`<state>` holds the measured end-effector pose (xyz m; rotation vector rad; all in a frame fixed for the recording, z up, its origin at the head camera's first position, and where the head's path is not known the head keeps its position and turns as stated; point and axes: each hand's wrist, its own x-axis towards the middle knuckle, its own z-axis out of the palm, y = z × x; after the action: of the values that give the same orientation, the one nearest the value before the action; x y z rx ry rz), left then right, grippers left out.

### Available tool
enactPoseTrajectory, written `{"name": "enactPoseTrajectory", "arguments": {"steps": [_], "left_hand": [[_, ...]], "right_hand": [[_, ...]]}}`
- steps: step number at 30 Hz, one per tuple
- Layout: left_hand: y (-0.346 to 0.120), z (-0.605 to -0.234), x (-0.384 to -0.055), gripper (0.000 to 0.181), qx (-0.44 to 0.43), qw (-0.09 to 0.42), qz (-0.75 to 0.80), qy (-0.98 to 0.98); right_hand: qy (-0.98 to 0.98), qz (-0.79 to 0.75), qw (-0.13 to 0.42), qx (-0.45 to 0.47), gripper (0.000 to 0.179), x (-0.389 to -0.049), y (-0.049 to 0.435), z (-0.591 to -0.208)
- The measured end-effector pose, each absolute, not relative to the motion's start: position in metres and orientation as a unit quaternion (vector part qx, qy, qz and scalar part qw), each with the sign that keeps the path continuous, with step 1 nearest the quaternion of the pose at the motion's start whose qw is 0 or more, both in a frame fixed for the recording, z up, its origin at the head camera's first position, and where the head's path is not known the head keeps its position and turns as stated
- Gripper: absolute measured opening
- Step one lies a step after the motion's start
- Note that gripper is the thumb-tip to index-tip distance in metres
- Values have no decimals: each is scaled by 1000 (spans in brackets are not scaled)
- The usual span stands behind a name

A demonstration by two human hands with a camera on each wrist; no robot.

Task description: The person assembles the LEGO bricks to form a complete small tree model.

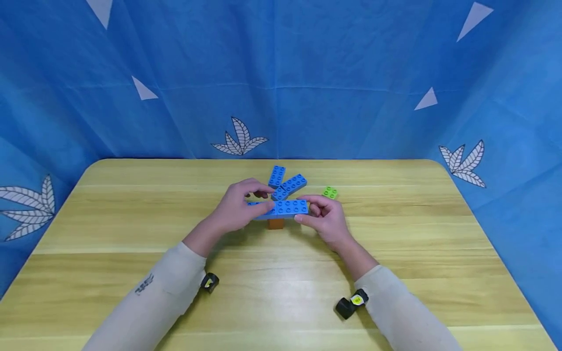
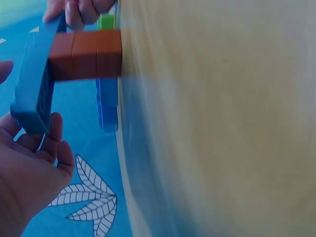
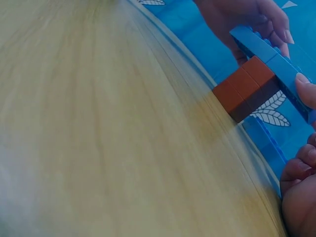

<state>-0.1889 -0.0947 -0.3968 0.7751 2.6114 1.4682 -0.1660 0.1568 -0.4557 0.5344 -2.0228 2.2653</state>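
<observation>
Two long blue bricks (image 1: pixel 292 208) lie end to end on top of an upright stack of brown bricks (image 2: pixel 86 54), forming a crossbar. My left hand (image 1: pixel 239 204) holds the left blue brick (image 2: pixel 32 98), its thumb over the studs and its fingers curled around the far side and end. With thumb in front and index finger behind, my right hand (image 1: pixel 327 219) pinches the outer end of the right blue brick (image 3: pixel 291 84). The brown stack stands on the table below the seam. Part of the left brick is hidden by my left hand.
Behind the stack, more blue bricks (image 1: pixel 294 184) fan out on the wooden table (image 1: pixel 281 282). A small green brick (image 1: pixel 330 192) lies to their right, just past my right hand. A blue patterned cloth (image 1: pixel 333 73) hangs along the table's far edge.
</observation>
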Motion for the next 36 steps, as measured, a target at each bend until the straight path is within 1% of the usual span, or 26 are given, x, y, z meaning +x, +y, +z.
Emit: {"name": "enactPoseTrajectory", "arguments": {"steps": [4,7,14,17,23,29,33,36], "left_hand": [[-98,-399,-203,28,218,7,485,847],[-100,-405,-218,28,195,7,485,853],[-96,-423,-246,36,151,66,445,880],[-92,-425,-253,40,134,78,432,889],[-83,-426,-265,45,94,87,404,906],[-78,-427,-270,42,74,81,389,915],[-80,-426,-269,35,63,59,394,915],[-81,-425,-268,36,60,45,396,915]], "right_hand": [[-655,734,32,176,35,-167,159,-456],[-656,732,31,179,35,-167,159,-457],[-655,735,26,173,34,-165,159,-458],[-655,735,24,175,35,-165,158,-457],[-655,734,24,177,34,-166,157,-456],[-659,731,23,175,33,-167,157,-456],[-657,734,23,172,34,-167,157,-455],[-654,737,21,170,34,-167,157,-455]]}}
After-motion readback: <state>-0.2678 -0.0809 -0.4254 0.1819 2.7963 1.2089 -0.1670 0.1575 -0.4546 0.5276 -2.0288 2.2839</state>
